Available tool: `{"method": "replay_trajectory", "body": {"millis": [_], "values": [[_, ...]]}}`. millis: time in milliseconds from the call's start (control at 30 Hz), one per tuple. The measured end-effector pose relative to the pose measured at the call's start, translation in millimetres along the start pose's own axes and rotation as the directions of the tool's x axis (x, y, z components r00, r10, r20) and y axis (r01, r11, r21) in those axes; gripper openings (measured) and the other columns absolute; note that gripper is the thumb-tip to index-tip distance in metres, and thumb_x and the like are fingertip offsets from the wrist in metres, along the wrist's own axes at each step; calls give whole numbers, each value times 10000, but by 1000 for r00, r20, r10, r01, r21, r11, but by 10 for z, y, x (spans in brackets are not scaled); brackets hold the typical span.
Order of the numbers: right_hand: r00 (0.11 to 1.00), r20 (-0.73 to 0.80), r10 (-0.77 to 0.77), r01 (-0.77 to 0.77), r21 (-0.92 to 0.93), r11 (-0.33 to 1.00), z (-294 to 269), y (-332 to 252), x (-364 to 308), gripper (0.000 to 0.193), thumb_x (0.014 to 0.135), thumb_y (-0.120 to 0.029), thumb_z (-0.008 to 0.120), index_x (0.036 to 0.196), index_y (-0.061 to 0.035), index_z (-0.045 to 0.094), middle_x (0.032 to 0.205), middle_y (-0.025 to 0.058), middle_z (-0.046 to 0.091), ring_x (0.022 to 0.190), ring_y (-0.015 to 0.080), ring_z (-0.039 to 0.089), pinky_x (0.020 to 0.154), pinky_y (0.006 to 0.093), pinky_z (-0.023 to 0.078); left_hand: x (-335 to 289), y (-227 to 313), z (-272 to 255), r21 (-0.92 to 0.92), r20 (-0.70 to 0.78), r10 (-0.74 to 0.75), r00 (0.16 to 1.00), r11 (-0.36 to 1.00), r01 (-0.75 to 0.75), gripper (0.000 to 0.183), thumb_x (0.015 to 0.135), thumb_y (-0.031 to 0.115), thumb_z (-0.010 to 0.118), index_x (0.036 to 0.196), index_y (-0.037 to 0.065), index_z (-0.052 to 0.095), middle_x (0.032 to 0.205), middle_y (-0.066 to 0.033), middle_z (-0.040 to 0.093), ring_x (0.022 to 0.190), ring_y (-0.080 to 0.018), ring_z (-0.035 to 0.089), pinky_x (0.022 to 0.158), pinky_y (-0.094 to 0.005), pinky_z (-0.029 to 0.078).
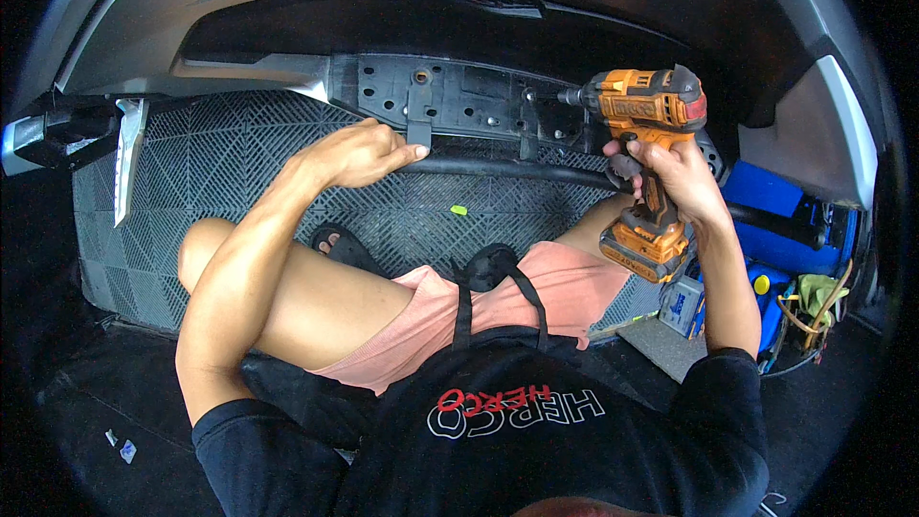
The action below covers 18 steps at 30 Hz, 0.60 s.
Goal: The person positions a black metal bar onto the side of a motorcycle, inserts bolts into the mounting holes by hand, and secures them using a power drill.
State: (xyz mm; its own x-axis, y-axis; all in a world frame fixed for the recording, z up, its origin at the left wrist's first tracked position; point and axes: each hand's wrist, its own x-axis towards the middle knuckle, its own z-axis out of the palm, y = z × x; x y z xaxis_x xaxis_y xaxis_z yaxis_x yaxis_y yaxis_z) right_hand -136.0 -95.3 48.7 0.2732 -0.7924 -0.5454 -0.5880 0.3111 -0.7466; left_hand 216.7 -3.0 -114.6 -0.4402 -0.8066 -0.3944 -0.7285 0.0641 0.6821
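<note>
My right hand (680,172) is wrapped round the grip of an orange and black cordless impact wrench (643,101). Its socket (572,96) points left at a bolt (529,96) on a dark metal plate (459,101) full of holes; I cannot tell whether they touch. A long black tube (498,168) runs across below the plate, with brackets (418,134) reaching up to it. My left hand (364,155) is closed round the left end of this tube, thumb against the bracket. The tube's right part passes behind my right hand and the tool's battery.
Grey vehicle body panels (278,10) overhang the top. My bare legs (335,311) rest on dark grid floor tiles (258,148), where a small yellow-green piece (459,211) lies. At right are a blue case (766,196), a small box (682,306) and a bag of tools (814,302).
</note>
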Motion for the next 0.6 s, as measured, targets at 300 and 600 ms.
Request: {"method": "replay_trajectory", "body": {"millis": [300,600], "values": [[996,94,-10,33,-254,967,-77,-313,168,339,901,-140,613,1212,-9,588,901,40,664,580,66,552,520,225,484,-4,24,-1,-17,-18,20,1000,1000,-20,673,1051,469,393,665,-41,604,627,-240,590,682,-417,630,715,-502,497],[994,83,65,-39,-276,960,-67,-426,217,391,874,-166,623,1222,6,571,865,41,624,590,88,568,529,232,501,-10,41,-21,-45,-10,32,999,998,-32,668,1046,473,399,695,-46,631,672,-253,618,742,-436,644,758,-511,506]]}}
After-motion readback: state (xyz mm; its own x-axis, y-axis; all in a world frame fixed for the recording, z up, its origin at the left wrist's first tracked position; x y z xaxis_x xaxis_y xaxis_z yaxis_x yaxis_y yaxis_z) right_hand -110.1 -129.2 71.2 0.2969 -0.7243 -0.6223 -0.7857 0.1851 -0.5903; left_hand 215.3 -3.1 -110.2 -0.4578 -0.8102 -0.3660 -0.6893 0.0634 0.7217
